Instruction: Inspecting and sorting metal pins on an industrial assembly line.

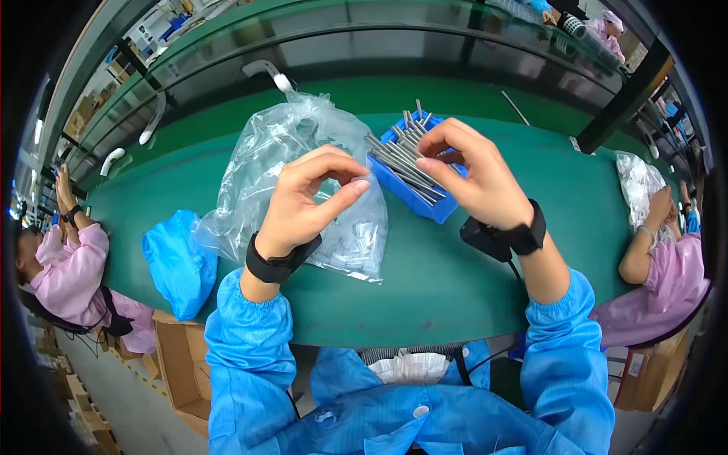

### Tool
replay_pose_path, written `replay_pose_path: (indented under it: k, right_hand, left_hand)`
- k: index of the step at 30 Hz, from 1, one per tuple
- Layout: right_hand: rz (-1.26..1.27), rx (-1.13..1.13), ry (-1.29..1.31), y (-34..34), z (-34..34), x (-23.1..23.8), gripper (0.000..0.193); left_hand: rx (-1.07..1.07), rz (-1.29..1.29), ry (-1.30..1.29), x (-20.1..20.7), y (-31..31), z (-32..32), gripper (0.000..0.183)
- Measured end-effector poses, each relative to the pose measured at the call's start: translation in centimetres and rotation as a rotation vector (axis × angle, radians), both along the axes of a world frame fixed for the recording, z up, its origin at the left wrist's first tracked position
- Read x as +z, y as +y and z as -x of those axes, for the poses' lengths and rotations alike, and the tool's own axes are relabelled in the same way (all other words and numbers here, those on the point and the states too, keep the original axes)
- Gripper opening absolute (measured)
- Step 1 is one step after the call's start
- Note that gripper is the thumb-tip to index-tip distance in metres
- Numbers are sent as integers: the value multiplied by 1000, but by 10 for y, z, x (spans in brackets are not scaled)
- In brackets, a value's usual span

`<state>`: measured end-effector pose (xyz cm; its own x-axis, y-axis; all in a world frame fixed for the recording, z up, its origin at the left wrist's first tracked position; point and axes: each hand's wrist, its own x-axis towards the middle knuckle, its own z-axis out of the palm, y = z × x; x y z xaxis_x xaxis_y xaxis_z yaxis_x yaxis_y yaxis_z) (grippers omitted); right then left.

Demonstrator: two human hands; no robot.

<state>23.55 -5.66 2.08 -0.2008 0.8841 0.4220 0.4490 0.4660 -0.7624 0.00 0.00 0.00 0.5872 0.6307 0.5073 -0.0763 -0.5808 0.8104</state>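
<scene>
Bare hands over a green tabletop (379, 315), mid-frame.
Left hand (296, 205), left of centre, is over a clear bag (258, 155); right hand (485, 178), right of centre, is by metal rods (400, 161) in a blue bin (438, 210), upper centre; each grip curls, whether clamped I cannot tell.

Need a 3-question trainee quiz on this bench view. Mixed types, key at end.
1. What does the blue bin hold?
2. True or false: the clear plastic bag lies to the left of the blue bin.
3. Fill the gap: the right hand has a black ____ around its wrist.

Key:
1. Metal rods.
2. True.
3. Band.
</scene>
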Motion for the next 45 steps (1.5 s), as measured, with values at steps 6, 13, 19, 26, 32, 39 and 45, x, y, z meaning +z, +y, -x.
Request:
replay_pose_path:
  k: [6, 13, 19, 26, 32, 39, 45]
  right_hand:
    - [-344, -48, -231, -4, 8, 1, 11]
    - [-369, -16, -260, -2, 11, -6, 10]
    - [-349, -22, -260, -2, 11, -7, 9]
    - [-407, -36, -300, -3, 12, -7, 10]
    - [-442, -43, -336, -3, 11, -7, 10]
    - [-455, -56, -327, -4, 14, -10, 10]
    - [-314, -87, -188, -7, 21, -13, 11]
  left_hand:
    - [63, 46, -71, -5, 1, -5, 14]
    - [87, 69, -78, -8, 0, -7, 14]
    - [76, 46, -46, -6, 0, -6, 16]
    - [111, 12, -18, -5, 0, -6, 15]
    - [109, 31, -1, -6, 1, -5, 15]
    - [88, 81, -7, -7, 0, -6, 13]
    - [126, 245, -235, -17, -2, -12, 23]
